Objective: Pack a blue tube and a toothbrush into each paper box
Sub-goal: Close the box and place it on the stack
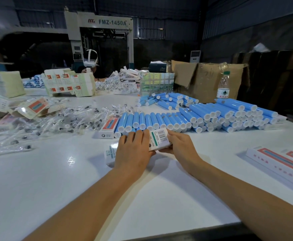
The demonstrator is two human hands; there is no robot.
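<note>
Grip: both hands hold one paper box (159, 139) just above the table, near the front of the row of blue tubes. The left hand (133, 150) lies over the box's left part with fingers curled on its top; the right hand (180, 145) pinches its right end, thumb beneath.
Table (55, 180): wide, white and glossy, so light cartons will likely slide on it.
Blue tubes (203, 115): a big pile of stiff cylinders with white end caps, lying side by side just beyond the hands; they look light and likely to roll, best taken round the middle.
Toothbrushes (64, 119): a loose heap in clear crinkly wrappers, to the left; probably slippery and light, best pinched at the handle.
Paper box: thin white card with a barcode face; it probably crushes easily, so hold it by the long edges and leave the end flap free. Whether it is already filled, I cannot tell.
Finished boxes (281, 162): a few lie flat at the far right.
</note>
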